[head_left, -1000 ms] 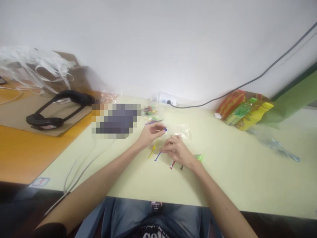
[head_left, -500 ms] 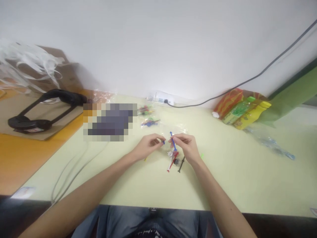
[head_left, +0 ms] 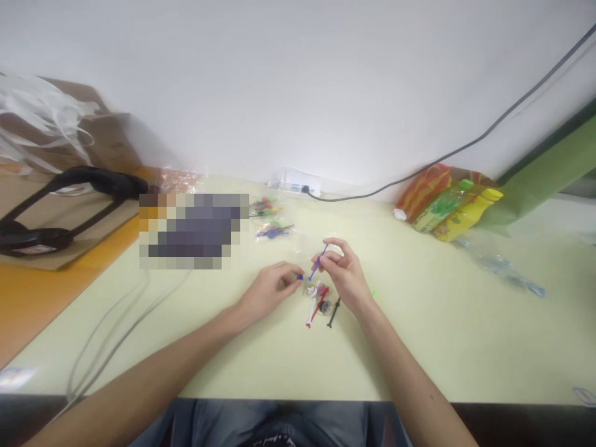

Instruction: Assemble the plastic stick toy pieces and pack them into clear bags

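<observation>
Between the fingers of my right hand (head_left: 343,273) is a thin blue plastic stick (head_left: 317,266), tilted with its lower end toward my other hand. My left hand (head_left: 272,290) pinches a small blue piece (head_left: 300,277) at its fingertips, a short gap from the stick. On the table just below lie a white piece (head_left: 311,290), a red stick (head_left: 321,302) and a round black part (head_left: 325,307). A black stick (head_left: 334,312) rests under my right wrist. A bit of green (head_left: 374,293) shows beside that wrist.
Small bags of coloured plastic parts (head_left: 274,230) lie farther back. A blurred-out dark object (head_left: 195,230) and a black frame (head_left: 69,208) are at left. A cable (head_left: 395,186) runs to a white box (head_left: 298,181); snack packets (head_left: 447,205) and clear plastic (head_left: 507,264) lie right.
My right hand has turned the blue stick so its lower end slants left. My left hand has shifted down and left in view. The whole view has also moved slightly.
</observation>
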Tool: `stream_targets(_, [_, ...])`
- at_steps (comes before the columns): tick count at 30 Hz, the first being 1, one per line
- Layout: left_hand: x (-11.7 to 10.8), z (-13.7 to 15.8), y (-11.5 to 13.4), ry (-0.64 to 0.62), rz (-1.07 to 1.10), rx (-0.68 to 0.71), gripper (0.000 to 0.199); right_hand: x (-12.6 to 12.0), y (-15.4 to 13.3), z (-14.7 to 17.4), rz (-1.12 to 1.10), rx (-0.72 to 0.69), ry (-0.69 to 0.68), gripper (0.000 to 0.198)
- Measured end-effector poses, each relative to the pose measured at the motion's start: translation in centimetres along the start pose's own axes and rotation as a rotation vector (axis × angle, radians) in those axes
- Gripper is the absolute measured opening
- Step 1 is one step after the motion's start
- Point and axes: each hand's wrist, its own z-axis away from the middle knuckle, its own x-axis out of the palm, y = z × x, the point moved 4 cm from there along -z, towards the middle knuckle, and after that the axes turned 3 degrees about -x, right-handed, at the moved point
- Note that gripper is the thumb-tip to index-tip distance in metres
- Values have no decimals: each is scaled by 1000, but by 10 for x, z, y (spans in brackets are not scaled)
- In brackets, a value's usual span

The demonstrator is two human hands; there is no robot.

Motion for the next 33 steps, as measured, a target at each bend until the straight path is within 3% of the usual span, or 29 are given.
stream_targets(5, [-2,-2,0,-103,25,60,19,0,3,0,-53,38,11,60])
stream_targets(10, [-10,-7,-1,-36,169,27,25,-2,5,0,-21,71,-70,29])
stream_targets(16, [-17,-11,-1,-19,499,-43,34,3,1,5,-1,52,-137,18])
stream_targets(21, [-12,-9,5,-92,562,-48,30,8,3,8,20,137,-208,22])
stream_targets(27, [-12,-8,8,-84,599,-46,29,16,5,12,4,175,-239,28])
stream_targets(33, [-14,-6,11,-40,594,-51,29,22,2,12,44,138,-158,37])
